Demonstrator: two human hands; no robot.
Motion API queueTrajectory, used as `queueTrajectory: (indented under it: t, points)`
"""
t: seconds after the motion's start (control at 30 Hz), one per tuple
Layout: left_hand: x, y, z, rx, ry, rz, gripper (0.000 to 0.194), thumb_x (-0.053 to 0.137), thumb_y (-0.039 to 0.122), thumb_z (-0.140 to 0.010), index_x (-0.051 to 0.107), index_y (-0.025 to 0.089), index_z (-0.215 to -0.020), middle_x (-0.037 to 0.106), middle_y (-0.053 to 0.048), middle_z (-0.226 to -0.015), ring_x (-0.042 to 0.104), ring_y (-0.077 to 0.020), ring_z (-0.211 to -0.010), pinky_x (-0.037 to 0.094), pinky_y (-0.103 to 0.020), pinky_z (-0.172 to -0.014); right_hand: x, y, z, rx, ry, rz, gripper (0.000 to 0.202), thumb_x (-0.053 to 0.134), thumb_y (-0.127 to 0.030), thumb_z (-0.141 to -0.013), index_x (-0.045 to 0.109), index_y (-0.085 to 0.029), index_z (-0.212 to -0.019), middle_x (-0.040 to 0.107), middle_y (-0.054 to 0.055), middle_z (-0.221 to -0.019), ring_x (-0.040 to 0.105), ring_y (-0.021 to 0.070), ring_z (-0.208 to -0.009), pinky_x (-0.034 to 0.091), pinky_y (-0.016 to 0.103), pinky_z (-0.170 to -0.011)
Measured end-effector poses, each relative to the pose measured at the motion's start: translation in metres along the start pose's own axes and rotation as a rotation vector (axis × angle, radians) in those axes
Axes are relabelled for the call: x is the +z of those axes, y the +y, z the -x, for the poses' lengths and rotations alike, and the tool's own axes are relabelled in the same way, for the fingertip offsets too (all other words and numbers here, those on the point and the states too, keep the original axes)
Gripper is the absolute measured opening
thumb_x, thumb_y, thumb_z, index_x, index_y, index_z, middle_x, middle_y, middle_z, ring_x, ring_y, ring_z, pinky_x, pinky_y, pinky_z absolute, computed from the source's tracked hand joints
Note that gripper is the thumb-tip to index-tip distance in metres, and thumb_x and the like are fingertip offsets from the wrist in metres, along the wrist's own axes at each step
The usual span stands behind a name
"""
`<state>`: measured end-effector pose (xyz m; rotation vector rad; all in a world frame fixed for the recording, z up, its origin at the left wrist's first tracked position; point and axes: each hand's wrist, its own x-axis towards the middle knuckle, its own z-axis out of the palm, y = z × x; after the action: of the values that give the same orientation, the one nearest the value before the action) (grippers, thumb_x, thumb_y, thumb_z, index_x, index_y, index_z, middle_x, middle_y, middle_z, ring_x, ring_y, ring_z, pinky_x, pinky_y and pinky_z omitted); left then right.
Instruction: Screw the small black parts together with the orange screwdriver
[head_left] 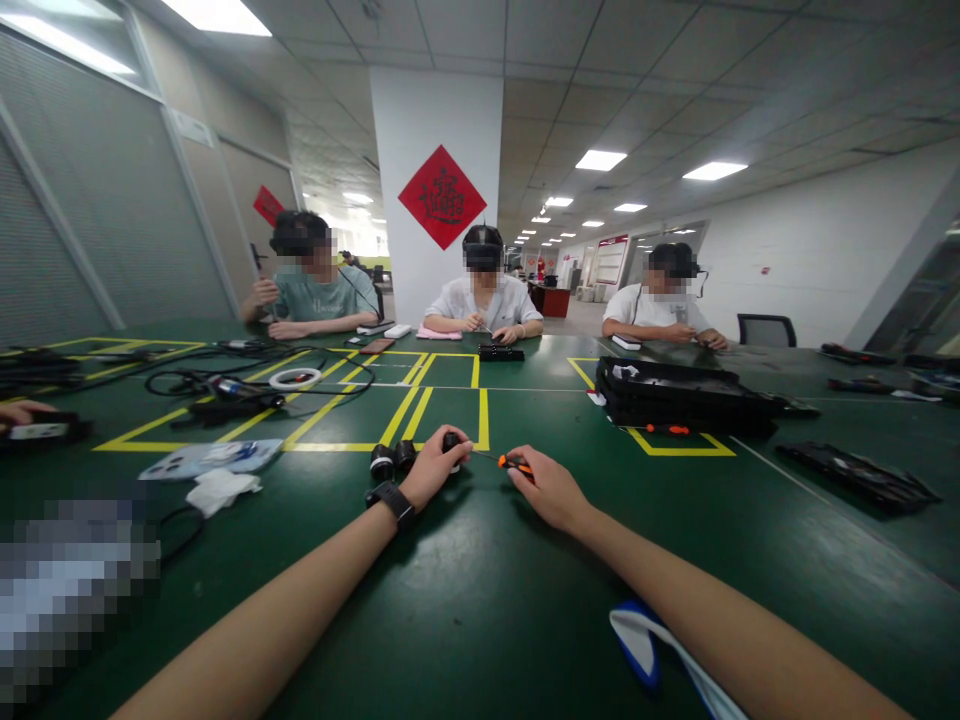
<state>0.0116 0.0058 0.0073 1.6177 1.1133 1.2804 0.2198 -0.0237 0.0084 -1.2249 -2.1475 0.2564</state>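
My left hand (437, 465), with a dark watch (395, 503) on its wrist, is closed around a small black cylindrical part (451, 441) above the table. In my right hand (551, 488) is a screwdriver (516, 465) with an orange and black handle. Its thin shaft points left at the black part; whether the tip touches it I cannot tell. Just left of my left hand stand similar black cylindrical parts with pale bands, one (382, 461) beside another (405, 455). A further dark piece by the watch is partly hidden.
A stack of black trays (675, 395) sits at the right, an orange-handled tool (667, 430) before it. Cables and a white tape ring (293, 379) lie left, near a phone case (210, 458) and tissue (223, 490). A blue-white strap (637, 645) lies near. Several people sit around.
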Motion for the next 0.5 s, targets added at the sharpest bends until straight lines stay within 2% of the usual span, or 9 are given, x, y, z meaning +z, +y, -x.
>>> queueTrajectory:
  t: [0.1, 0.3, 0.5]
  points:
    - [-0.0004, 0.0015, 0.0008, 0.0, 0.0, 0.013, 0.027, 0.055, 0.04, -0.07, 0.052, 0.017, -0.084, 0.055, 0.002, -0.065, 0.052, -0.0101, -0.061, 0.039, -0.021, -0.057, -0.0005, 0.0006, -0.0013, -0.051, 0.003, -0.002, 0.022, 0.039, -0.025, -0.085, 0.055, -0.02, -0.099, 0.056, 0.004, -0.094, 0.051, 0.0153, -0.088, 0.038, 0.028, -0.079]
    - [-0.0009, -0.0004, -0.0001, -0.018, 0.003, 0.035, 0.027, 0.056, 0.04, -0.069, 0.052, 0.018, -0.084, 0.056, 0.001, -0.072, 0.054, -0.0109, -0.064, 0.04, -0.022, -0.057, -0.0034, -0.0001, -0.0003, -0.094, 0.038, -0.057, 0.02, 0.051, -0.022, -0.078, 0.054, -0.022, -0.099, 0.054, 0.003, -0.096, 0.051, 0.0144, -0.085, 0.039, 0.028, -0.078]
    - [-0.0009, 0.0003, -0.0001, -0.006, -0.013, 0.01, 0.027, 0.055, 0.04, -0.069, 0.053, 0.018, -0.085, 0.056, 0.001, -0.069, 0.054, -0.011, -0.064, 0.04, -0.022, -0.058, -0.0002, 0.0022, -0.0016, -0.012, 0.048, -0.027, 0.023, 0.042, -0.021, -0.083, 0.054, -0.019, -0.102, 0.055, 0.005, -0.095, 0.049, 0.0154, -0.088, 0.038, 0.029, -0.079]
